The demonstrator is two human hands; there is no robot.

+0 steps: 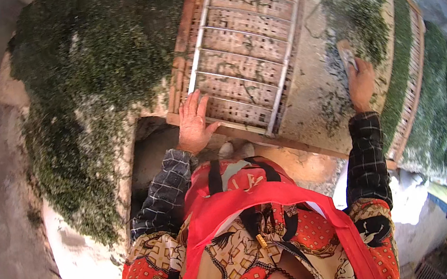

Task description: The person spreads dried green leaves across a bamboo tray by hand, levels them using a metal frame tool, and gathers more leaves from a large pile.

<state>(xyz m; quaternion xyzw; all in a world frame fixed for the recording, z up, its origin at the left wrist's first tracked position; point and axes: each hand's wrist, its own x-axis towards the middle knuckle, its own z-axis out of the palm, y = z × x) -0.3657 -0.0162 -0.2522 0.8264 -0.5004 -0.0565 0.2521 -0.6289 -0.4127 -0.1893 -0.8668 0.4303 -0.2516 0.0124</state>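
My left hand (194,123) lies with fingers spread at the near left corner of a metal frame with rungs (247,33), touching its rail. The frame rests on a wooden tray with a slatted, perforated base (237,65), with green shreds scattered on it. To the right, my right hand (360,81) grips a flat, pale hand tool (346,56), perhaps a scraper; its exact kind is unclear. The tool's end reaches the edge of a heap of small leafy green pieces (355,8) on a pale board (310,97). Loose green bits and whitish dust lie near my right hand.
A much larger dark green heap (100,49) spreads on a surface at the left. At the right are a tray filled with green material (393,60) and further green layers (436,97) behind it. A red apron (256,196) hangs at my front.
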